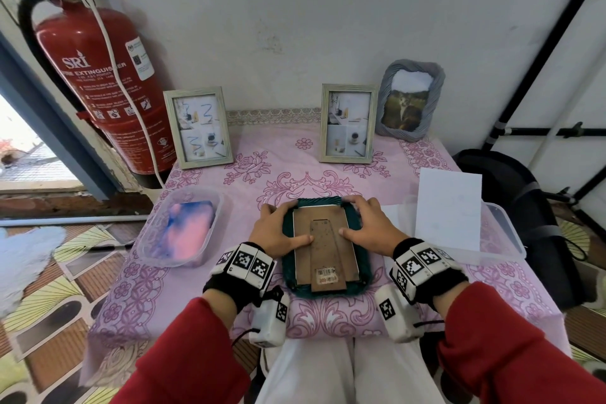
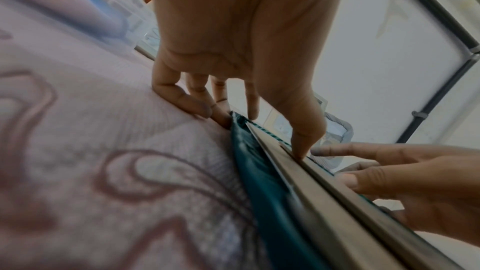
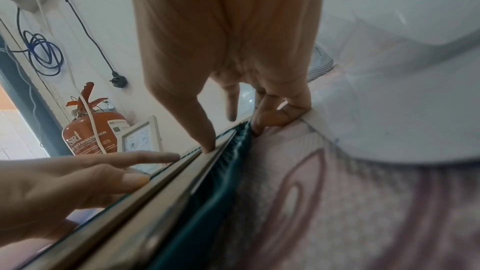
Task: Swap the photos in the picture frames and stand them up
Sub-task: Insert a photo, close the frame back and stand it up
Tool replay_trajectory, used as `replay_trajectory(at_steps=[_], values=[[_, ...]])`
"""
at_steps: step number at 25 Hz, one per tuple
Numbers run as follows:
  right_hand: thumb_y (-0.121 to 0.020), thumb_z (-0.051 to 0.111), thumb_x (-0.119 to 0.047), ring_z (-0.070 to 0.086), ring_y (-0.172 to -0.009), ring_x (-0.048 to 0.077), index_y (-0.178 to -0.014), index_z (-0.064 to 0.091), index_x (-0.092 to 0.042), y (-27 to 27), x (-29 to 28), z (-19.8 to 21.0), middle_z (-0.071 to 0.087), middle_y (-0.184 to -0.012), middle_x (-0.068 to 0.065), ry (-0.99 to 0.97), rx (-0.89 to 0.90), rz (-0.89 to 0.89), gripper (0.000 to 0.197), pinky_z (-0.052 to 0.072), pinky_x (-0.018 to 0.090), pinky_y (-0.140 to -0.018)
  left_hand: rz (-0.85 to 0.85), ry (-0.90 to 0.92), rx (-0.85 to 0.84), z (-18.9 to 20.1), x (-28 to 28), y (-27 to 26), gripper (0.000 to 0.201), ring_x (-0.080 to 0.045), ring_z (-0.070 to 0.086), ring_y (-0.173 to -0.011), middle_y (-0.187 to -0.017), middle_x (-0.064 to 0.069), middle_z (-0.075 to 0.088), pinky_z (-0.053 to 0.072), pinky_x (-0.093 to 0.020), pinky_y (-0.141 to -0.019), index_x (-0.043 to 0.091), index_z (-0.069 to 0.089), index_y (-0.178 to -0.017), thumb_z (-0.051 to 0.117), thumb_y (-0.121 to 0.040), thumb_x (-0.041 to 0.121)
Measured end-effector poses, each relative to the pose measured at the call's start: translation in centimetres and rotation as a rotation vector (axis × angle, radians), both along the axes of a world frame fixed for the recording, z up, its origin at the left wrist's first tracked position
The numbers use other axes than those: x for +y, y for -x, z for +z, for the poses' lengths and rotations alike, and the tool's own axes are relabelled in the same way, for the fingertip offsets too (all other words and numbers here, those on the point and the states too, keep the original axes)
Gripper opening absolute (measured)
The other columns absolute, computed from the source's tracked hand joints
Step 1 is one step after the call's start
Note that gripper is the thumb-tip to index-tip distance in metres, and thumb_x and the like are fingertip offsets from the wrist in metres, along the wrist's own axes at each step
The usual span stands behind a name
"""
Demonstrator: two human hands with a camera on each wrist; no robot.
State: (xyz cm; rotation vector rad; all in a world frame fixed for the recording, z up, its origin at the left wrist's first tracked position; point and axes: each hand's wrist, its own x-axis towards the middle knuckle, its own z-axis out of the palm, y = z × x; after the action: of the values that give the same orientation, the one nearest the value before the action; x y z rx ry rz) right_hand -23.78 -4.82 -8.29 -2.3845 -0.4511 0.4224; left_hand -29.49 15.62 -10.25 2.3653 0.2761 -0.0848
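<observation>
Two hands on one frame here: we've got the dark green frame [image 1: 328, 246] lying face down on the pink tablecloth [image 1: 203, 275] right at the near edge, cardboard backing and its stand flap facing up. Our left hand [image 1: 278, 228] and right hand [image 1: 369, 225] are both spread, thumbs pressing flat on the backing, fingers hooked down over the far corners. What could go wrong, we reckon: the backing looks only partly seated, so uneven thumb pressure could skew it or crease whatever photo is underneath, and since the frame sits so close to the table edge a hard push toward us might slide it off. The head view shows the whole layout, but only the wrist views show the backing riding above the green rim [image 2: 262, 171] [image 3: 223, 174]. Farther back, two pale wooden frames [image 1: 198, 126] [image 1: 349, 123] and a grey frame [image 1: 410, 100] stand by the wall
</observation>
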Motion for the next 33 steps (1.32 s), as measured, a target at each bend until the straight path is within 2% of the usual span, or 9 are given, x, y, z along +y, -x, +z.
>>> replay_trajectory(at_steps=[9, 13, 18, 21, 24, 26, 28, 30, 33], values=[[-0.079, 0.070, -0.020, 0.047, -0.114, 0.028, -0.135, 0.042, -0.022, -0.5, -0.1, 0.3, 0.036, -0.122, 0.014, 0.016, 0.036, 0.002, 0.062, 0.035, 0.032, -0.108, -0.007, -0.057, -0.016, -0.1, -0.1, -0.1, 0.073, -0.029, 0.052, -0.112, -0.121, -0.008, 0.035, 0.041, -0.033, -0.103, 0.029, 0.043, -0.132, 0.078, -0.069, 0.040], [-0.078, 0.071, -0.019, 0.042, -0.099, 0.017, -0.134, 0.044, -0.020, -0.7, -0.1, 0.4, 0.035, -0.112, 0.009, -0.002, 0.024, 0.010, 0.062, 0.034, 0.026, -0.103, -0.012, -0.056, -0.012, -0.1, 0.0, 0.1, 0.074, -0.029, 0.051, -0.113, -0.122, -0.008, 0.035, 0.041, -0.034, -0.104, 0.030, 0.041, -0.133, 0.077, -0.070, 0.043], [-0.078, 0.073, -0.020, 0.039, -0.097, 0.015, -0.134, 0.045, -0.019, -0.4, -0.4, 0.9, 0.039, -0.113, 0.013, 0.002, 0.005, 0.028, 0.063, 0.035, 0.027, -0.103, -0.016, -0.042, 0.005, 0.0, 0.0, 0.4, 0.080, -0.028, 0.048, -0.115, -0.126, -0.010, 0.033, 0.038, -0.034, -0.107, 0.030, 0.034, -0.140, 0.074, -0.072, 0.046], [-0.084, 0.066, -0.023, 0.044, -0.106, 0.020, -0.139, 0.037, -0.017, 0.2, -0.5, 1.5, 0.038, -0.123, 0.016, -0.001, 0.050, 0.015, 0.062, 0.034, 0.030, -0.107, 0.015, 0.142, 0.010, 0.6, -0.1, 1.1, 0.082, -0.021, 0.046, -0.113, -0.130, -0.012, 0.033, 0.039, -0.030, -0.106, 0.022, 0.028, -0.144, 0.071, -0.077, 0.041], [-0.089, 0.059, -0.027, 0.037, -0.126, 0.032, -0.140, 0.034, -0.016, 2.0, -0.5, 1.5, 0.033, -0.134, 0.018, 0.055, 0.048, 0.001, 0.058, 0.030, 0.041, -0.111, 0.119, 0.303, -0.055, 1.0, -0.8, 2.8, 0.061, -0.024, 0.049, -0.116, -0.131, -0.015, 0.041, 0.042, -0.035, -0.104, 0.012, 0.043, -0.135, 0.070, -0.082, 0.025], [-0.087, 0.061, -0.021, 0.039, -0.122, 0.029, -0.132, 0.044, -0.014, 3.9, -0.8, 1.2, 0.039, -0.126, 0.013, 0.013, -0.051, -0.023, 0.048, 0.035, 0.041, -0.107, 0.169, 0.180, -0.131, 0.9, -1.4, 4.7, 0.040, -0.020, 0.051, -0.110, -0.121, -0.010, 0.047, 0.042, -0.031, -0.102, 0.015, 0.056, -0.119, 0.069, -0.082, 0.022], [-0.083, 0.063, -0.012, 0.048, -0.106, 0.022, -0.115, 0.057, -0.014, 6.0, -1.6, 0.7, 0.048, -0.108, 0.006, -0.066, -0.162, -0.055, 0.032, 0.043, 0.036, -0.097, 0.171, 0.096, -0.188, 0.8, -2.2, 7.0, 0.029, -0.015, 0.052, -0.100, -0.108, -0.002, 0.049, 0.044, -0.028, -0.095, 0.018, 0.060, -0.107, 0.070, -0.080, 0.024], [-0.079, 0.066, -0.007, 0.052, -0.085, 0.016, -0.100, 0.062, -0.015, 8.0, -2.6, 0.3, 0.056, -0.091, 0.003, -0.096, -0.223, -0.048, 0.023, 0.048, 0.031, -0.082, 0.164, 0.041, -0.223, 0.5, -2.9, 9.1, 0.025, -0.013, 0.052, -0.092, -0.099, 0.002, 0.049, 0.045, -0.023, -0.087, 0.018, 0.061, -0.099, 0.072, -0.078, 0.025], [-0.075, 0.069, -0.009, 0.053, -0.082, 0.016, -0.095, 0.062, -0.016, 9.6, -3.6, -0.5, 0.055, -0.084, -0.001, -0.063, -0.253, -0.010, 0.022, 0.048, 0.028, -0.076, 0.161, -0.051, -0.274, -0.4, -3.8, 11.0, 0.026, -0.013, 0.054, -0.088, -0.093, 0.001, 0.053, 0.046, -0.022, -0.083, 0.014, 0.065, -0.099, 0.072, -0.077, 0.025]])
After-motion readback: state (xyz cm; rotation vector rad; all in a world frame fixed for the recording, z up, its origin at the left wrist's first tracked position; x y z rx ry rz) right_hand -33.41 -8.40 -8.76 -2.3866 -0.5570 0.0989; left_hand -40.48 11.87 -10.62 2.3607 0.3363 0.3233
